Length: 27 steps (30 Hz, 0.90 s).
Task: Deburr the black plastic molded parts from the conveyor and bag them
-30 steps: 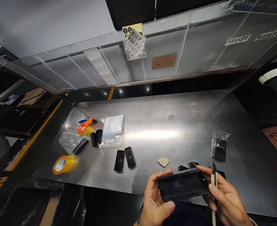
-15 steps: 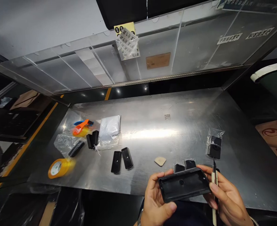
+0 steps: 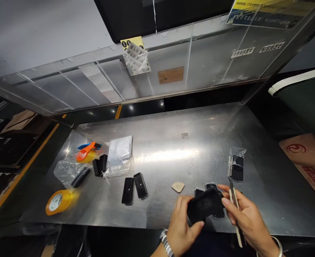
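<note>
My left hand (image 3: 183, 221) grips the left end of a black, shallow rectangular plastic shell (image 3: 204, 205), its hollow side towards me and tilted. A pale-handled craft knife (image 3: 233, 195) is held in my right hand (image 3: 250, 217), its blade pointing away from me. The fingers of that hand are close to the shell's right end; whether they touch it I cannot tell. Behind the shell, partly hidden, lie black pieces (image 3: 199, 192). Further off to the right is a black part in a clear bag (image 3: 237, 167). A beige fan-shaped piece (image 3: 178, 186) rests left of them.
Two black shells (image 3: 127, 191) lie mid-left on the metal table (image 3: 160, 171). Beyond them are more black shells (image 3: 100, 165), a stack of clear bags (image 3: 120, 151), an orange tape dispenser (image 3: 85, 152) and a yellow tape roll (image 3: 57, 202). A clear shelf (image 3: 205, 60) spans the back.
The shell has turned in my left hand, its right end tipping up and away. My right hand and the knife have drawn slightly apart from it. The view has shifted somewhat.
</note>
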Available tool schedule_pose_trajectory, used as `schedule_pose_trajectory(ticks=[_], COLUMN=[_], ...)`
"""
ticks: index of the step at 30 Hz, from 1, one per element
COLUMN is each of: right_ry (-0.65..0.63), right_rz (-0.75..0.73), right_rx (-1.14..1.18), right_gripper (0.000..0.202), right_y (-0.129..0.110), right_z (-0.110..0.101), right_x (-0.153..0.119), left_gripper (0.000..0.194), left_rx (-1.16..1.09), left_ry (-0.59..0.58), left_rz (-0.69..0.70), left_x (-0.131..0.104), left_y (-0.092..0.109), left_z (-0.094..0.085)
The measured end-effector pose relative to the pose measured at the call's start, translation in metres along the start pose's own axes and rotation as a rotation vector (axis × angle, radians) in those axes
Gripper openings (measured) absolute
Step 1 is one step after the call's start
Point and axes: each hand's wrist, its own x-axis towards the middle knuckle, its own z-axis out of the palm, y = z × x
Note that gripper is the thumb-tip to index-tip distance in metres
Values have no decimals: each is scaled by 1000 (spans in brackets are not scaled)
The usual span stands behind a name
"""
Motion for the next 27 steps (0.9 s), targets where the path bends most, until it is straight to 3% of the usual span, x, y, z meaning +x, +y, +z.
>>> schedule_pose_trajectory(ticks=[3, 6, 11, 15, 20, 27], right_ry=[-55, -5, 64, 33, 23, -3], right_rz=[14, 18, 46, 75, 51, 59], right_rx=[-69, -91, -99, -94, -61, -29], right_gripper=[50, 49, 50, 53, 51, 52], right_y=[12, 22, 34, 44, 50, 55], right_z=[2, 1, -10, -16, -14, -12], right_x=[10, 16, 19, 25, 34, 37], left_gripper=[48, 43, 39, 26, 23, 23], left_rx=[57, 60, 119, 123, -8, -390], left_ry=[45, 294, 640, 823, 860, 765], left_rz=[-61, -197, -366, -438, -474, -428], left_x=[12, 25, 39, 46, 53, 57], left_y=[-24, -62, -122, -148, -160, -156], left_z=[6, -3, -50, -78, -83, -77])
